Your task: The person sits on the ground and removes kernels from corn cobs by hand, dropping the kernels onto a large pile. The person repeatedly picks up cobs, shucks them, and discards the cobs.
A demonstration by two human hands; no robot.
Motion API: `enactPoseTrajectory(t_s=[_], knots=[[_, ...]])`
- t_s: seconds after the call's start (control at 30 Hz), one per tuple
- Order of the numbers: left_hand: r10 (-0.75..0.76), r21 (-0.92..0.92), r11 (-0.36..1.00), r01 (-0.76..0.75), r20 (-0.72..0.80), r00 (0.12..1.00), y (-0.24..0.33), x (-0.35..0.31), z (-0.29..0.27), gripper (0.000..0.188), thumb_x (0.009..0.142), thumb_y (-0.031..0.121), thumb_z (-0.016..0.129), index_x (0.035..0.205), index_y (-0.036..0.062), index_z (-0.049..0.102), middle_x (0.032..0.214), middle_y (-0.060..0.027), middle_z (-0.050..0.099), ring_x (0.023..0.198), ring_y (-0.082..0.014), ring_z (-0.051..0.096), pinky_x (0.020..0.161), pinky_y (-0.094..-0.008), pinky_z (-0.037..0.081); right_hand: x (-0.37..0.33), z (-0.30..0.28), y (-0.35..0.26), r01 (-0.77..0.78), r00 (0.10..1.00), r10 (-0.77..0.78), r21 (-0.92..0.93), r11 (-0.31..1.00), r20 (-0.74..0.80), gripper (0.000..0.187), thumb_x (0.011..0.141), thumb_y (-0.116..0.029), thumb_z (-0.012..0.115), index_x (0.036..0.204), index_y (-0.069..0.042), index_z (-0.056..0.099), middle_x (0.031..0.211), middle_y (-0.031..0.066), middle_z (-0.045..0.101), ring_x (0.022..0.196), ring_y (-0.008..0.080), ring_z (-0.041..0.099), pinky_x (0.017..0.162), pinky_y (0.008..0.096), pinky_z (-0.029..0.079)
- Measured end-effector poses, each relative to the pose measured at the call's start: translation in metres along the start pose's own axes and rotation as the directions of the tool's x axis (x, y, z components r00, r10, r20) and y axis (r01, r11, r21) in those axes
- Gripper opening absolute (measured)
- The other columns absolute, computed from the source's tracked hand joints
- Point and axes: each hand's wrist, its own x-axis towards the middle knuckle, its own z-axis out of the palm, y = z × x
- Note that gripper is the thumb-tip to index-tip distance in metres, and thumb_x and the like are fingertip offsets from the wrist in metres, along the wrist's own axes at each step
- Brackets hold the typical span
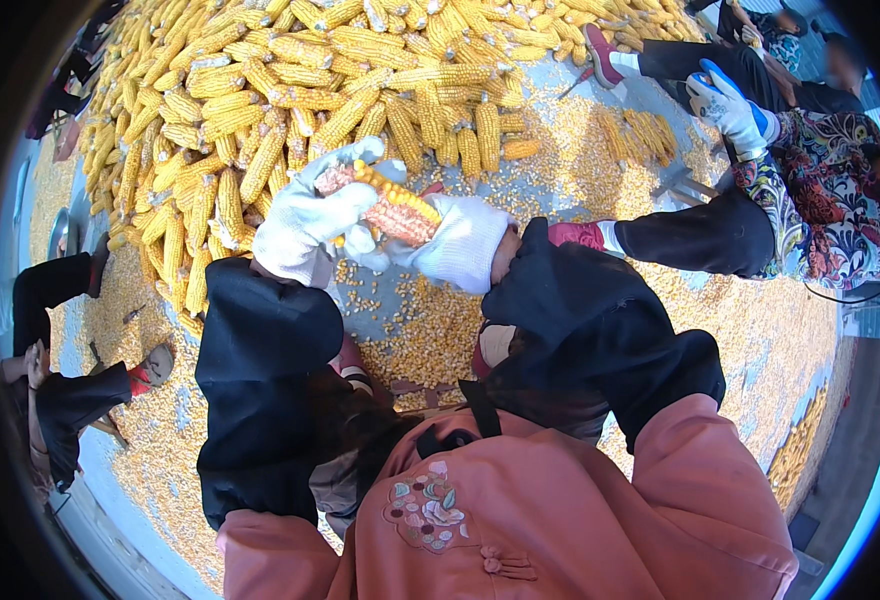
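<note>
A partly shelled corn cob (405, 218) is held in front of me above my knees. Bare pinkish core shows along most of it, while a strip of yellow kernels remains along the upper edge. My left hand (302, 222), in a white glove, is closed around the cob's left end. From the right, my right hand (450, 250), also in a white glove, grips the cob's lower side; part of its fingers is hidden behind the cob. Loose yellow kernels (425, 335) lie on the ground beneath my hands, between my feet.
A large heap of unshelled corn cobs (290, 75) rises just beyond my hands. At the right sits a person in a patterned top with a gloved hand (725, 110); other people sit at the left and far right. Several cobs (640, 135) lie apart among scattered kernels.
</note>
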Motion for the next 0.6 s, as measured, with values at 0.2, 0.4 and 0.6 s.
enactPoseTrajectory(t_s=[0.2, 0.4, 0.6], knots=[[0.182, 0.373, 0.923, -0.093, -0.209, 0.961, -0.054, 0.031, -0.032, 0.04, 0.076, 0.014, 0.063, 0.112, 0.0017, 0.05, 0.088, -0.0065, 0.059, 0.076, -0.0158, 0.059, 0.064, -0.027, 0.048, -0.008, -0.008, -0.008, -0.241, 0.97, 0.232, -0.426, 0.872, -0.074, 0.04, 0.074, -0.041, 0.058, 0.098, -0.009, 0.055, 0.073, 0.0138, 0.06, 0.071, 0.0299, 0.06, 0.063, 0.0351, 0.047], [0.089, -0.139, 0.985, -0.107, -0.13, 0.988, -0.023, 0.005, -0.013, 0.042, 0.076, 0.01, 0.061, 0.114, 0.0001, 0.047, 0.086, -0.0101, 0.059, 0.079, -0.0189, 0.06, 0.067, -0.0308, 0.048, 0.002, -0.025, -0.025, -0.269, 0.961, 0.274, -0.115, 0.956, 0.028, 0.04, 0.074, -0.035, 0.062, 0.103, -0.009, 0.053, 0.074, 0.0153, 0.06, 0.063, 0.0281, 0.06, 0.057, 0.0336, 0.048], [0.049, -0.33, 0.943, -0.036, 0.033, 0.998, 0.007, -0.008, 0.007, 0.049, 0.081, 0.027, 0.055, 0.12, 0.0033, 0.038, 0.09, -0.014, 0.059, 0.066, -0.0233, 0.062, 0.06, -0.0424, 0.054, -0.008, -0.071, -0.027, -0.212, 0.975, 0.214, 0.555, 0.804, 0.062, 0.048, 0.074, -0.018, 0.063, 0.113, 0.002, 0.046, 0.076, 0.01, 0.059, 0.062, 0.0147, 0.061, 0.048, 0.0252, 0.049]])
